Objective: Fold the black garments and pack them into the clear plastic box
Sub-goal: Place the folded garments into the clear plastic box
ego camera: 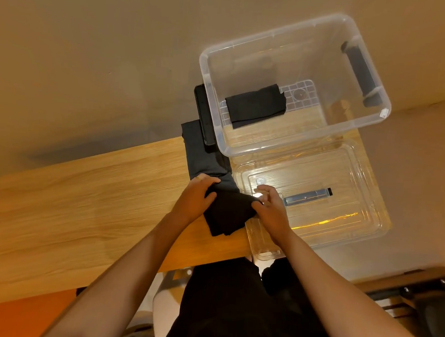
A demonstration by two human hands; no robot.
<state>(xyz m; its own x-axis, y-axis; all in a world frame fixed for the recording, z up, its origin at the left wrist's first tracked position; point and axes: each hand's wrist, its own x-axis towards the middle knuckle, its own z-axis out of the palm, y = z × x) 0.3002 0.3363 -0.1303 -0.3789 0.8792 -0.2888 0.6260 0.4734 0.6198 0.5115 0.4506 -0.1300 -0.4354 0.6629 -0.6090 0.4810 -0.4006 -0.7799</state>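
Note:
A black garment (227, 214) lies folded small near the table's front edge, between my two hands. My left hand (197, 196) grips its left side with curled fingers. My right hand (268, 208) pinches its right corner. A dark grey garment (201, 151) lies flat just beyond, partly under the clear plastic box (212, 109). Inside the box one folded black garment (256, 105) rests on the bottom.
The box's clear lid (345, 203) lies on the table's right end, its latch (307, 196) facing up. The box has a black handle on its left (204, 114) and another on its right (360, 70). The wooden table (82, 206) stretches left. A chair (423, 295) stands at the lower right.

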